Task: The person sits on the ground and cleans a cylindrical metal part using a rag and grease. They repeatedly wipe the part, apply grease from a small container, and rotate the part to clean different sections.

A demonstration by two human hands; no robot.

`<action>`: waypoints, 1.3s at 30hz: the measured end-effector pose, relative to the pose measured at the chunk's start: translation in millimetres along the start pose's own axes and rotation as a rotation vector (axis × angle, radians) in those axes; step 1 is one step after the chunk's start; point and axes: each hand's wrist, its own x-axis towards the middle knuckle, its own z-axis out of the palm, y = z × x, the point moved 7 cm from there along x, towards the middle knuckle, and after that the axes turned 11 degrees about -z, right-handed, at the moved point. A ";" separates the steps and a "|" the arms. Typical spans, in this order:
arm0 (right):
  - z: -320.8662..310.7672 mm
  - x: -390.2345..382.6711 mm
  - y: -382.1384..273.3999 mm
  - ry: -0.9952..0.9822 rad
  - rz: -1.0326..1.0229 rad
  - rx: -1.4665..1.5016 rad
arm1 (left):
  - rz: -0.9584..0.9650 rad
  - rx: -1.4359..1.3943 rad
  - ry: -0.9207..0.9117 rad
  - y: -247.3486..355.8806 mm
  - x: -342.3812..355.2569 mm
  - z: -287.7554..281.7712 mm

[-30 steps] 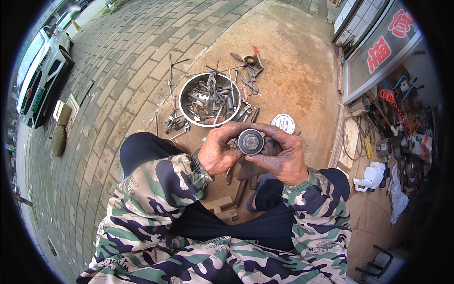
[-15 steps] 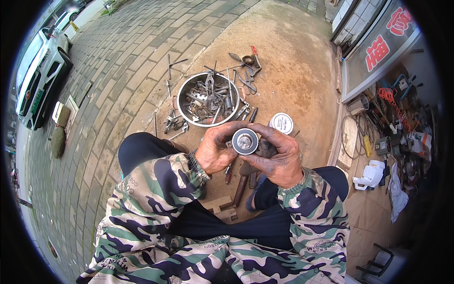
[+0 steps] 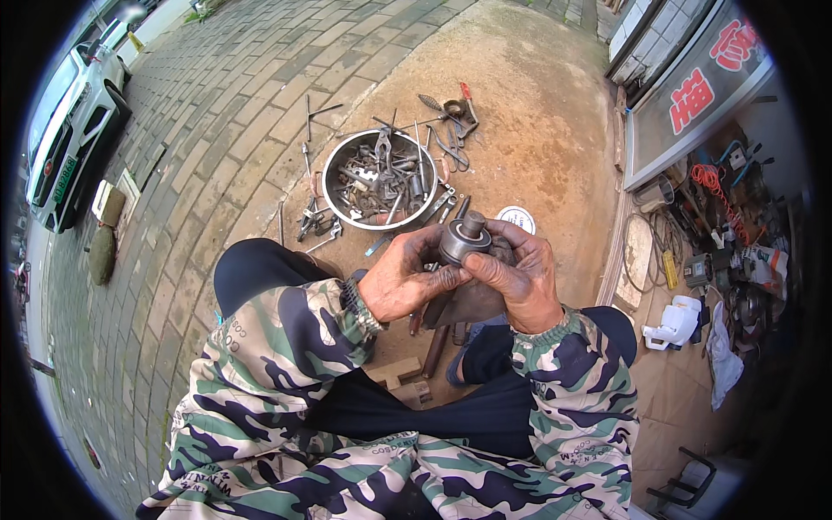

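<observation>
Between my hands is a metal shaft with a round bearing point(image 3: 452, 246) fitted on it, its narrow stub end point(image 3: 471, 224) pointing up and slightly away. My left hand point(image 3: 403, 276) grips the bearing's left side, fingers curled behind it and thumb reaching in from below. My right hand point(image 3: 524, 273) wraps the part from the right, its thumb pressed on the lower edge of the bearing. Dark, greasy stains cover the fingers of both hands. A dark grey body point(image 3: 472, 303) shows below the thumbs; whether it belongs to the shaft, I cannot tell.
Beyond my hands a steel basin point(image 3: 329, 186) holds many loose tools and metal parts. Pliers point(image 3: 457, 149) lie past it, and a round white-lidded tin point(image 3: 517, 217) stands to the right. Between my legs rest a hammer-like handle point(image 3: 436, 351) and a wooden block point(image 3: 394, 373).
Both hands have tilted the shaft: its end faced straight up at me before, and now the stub leans away, showing the bearing's side. My right thumb has moved onto the bearing's near edge.
</observation>
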 end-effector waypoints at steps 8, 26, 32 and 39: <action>1.5 -1.4 14.8 0.025 0.247 0.195 | -0.183 -0.380 -0.121 -13.5 -3.4 8.8; 0.7 -0.5 12.6 0.005 0.124 0.036 | -0.166 -0.326 -0.062 -5.9 -8.7 9.7; -2.7 -3.5 8.4 0.034 0.103 -0.022 | -0.189 -0.278 -0.071 -8.2 -7.1 8.4; -5.0 -0.5 5.3 0.085 0.059 -0.113 | -0.229 -0.214 -0.035 3.8 -11.3 6.3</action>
